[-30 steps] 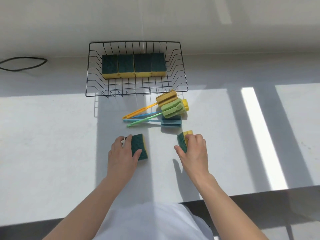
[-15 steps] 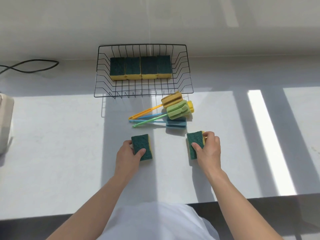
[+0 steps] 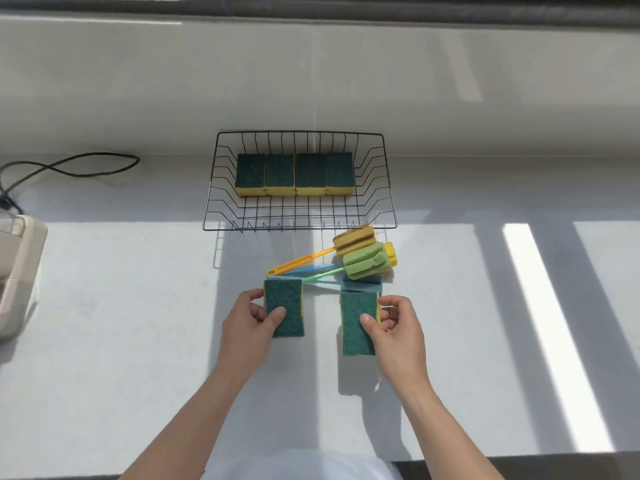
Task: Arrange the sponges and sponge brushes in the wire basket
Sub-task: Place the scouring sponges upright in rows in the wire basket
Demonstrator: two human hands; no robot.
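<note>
Gripping one sponge each, left hand (image 3: pixel 247 329) and right hand (image 3: pixel 398 329) hover before wire basket (image 3: pixel 299 223).

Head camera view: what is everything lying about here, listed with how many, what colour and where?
wire basket: one, black, at the back of the counter
sponges in basket: four, green over yellow, in a row along its far side
held sponges: two, green and yellow, one in each hand
sponge brushes: a pile, yellow, green and blue, just in front of the basket
cable: one, black, far left
beige object: one, left edge, unclear
left hand, right hand: each gripping a sponge
</note>
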